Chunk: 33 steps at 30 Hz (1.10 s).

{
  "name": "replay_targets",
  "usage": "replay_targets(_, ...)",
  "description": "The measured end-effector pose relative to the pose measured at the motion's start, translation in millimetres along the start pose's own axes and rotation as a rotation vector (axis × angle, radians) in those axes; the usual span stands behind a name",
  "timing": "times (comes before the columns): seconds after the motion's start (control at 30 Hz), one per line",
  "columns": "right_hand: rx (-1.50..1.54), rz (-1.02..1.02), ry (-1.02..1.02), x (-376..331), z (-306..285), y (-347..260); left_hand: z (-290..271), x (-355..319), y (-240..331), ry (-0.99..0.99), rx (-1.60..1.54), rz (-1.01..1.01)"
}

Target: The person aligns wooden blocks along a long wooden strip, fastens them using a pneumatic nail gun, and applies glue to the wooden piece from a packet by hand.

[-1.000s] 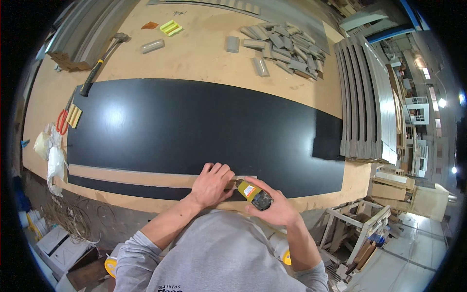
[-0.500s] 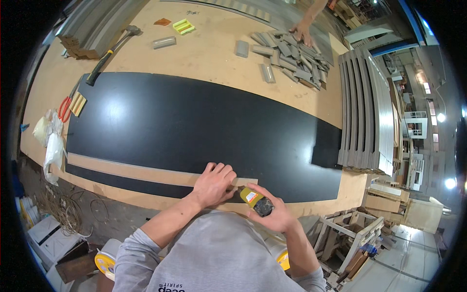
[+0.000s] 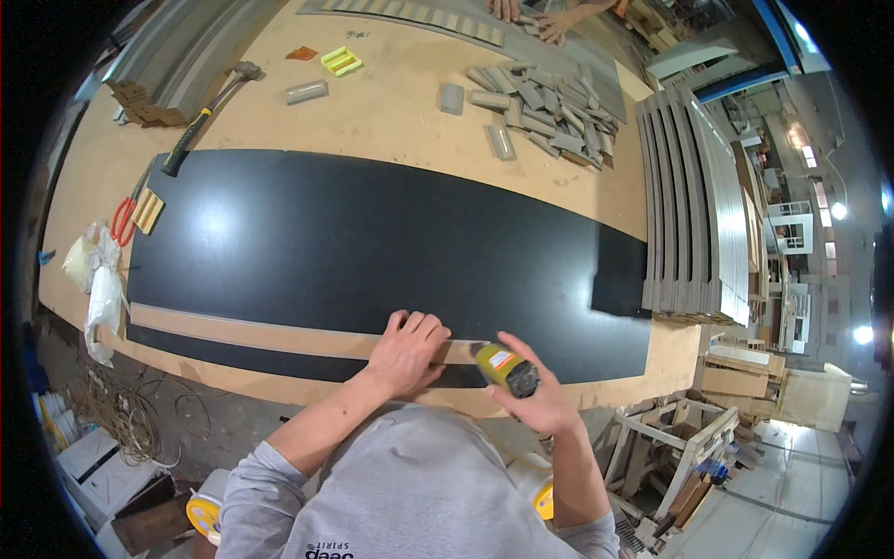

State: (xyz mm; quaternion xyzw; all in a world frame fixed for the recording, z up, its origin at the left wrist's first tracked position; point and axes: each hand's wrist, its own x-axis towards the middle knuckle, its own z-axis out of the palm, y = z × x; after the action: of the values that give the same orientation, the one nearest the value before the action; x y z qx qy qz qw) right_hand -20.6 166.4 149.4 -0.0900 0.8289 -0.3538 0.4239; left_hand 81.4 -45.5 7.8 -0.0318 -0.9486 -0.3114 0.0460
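A big black sheet (image 3: pixel 372 252) lies flat on the wooden workbench (image 3: pixel 400 112). A long cut runs along its near side, leaving a narrow black strip (image 3: pixel 233 347) with bare wood showing between. My left hand (image 3: pixel 408 352) presses flat on that gap, fingers spread toward the sheet. Just to its right, my right hand (image 3: pixel 538 396) grips a yellow and black utility knife (image 3: pixel 507 368), its tip at the cut line.
A hammer (image 3: pixel 200 121), red scissors (image 3: pixel 124 216), grey blocks (image 3: pixel 540 98) and a stack of grey slats (image 3: pixel 694 205) lie on the bench. Another person's hands (image 3: pixel 531 14) work at the far edge. Plastic bags (image 3: pixel 98 279) hang at the left edge.
Both hands stay at the cut near the bench's front edge; the view has shifted slightly. Another person's hands have come into view at the far side.
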Motion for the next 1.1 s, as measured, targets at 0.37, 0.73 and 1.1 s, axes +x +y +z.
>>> replay_targets(0.37, -0.588, -0.294, 0.718, 35.5, -16.7, 64.3, -2.2, -29.3, -5.0, -0.068, 0.225, -0.030)
replay_targets(0.73, -0.625, -0.362, 0.119, 41.7, 22.2, 81.1, -13.4, -31.8, 10.5, 0.025, 0.020, 0.024)
replay_targets(1.1, -0.567, -0.480, 0.348, 63.0, 31.0, 92.0, -2.5, -22.4, -0.5, 0.052, 0.117, 0.093)
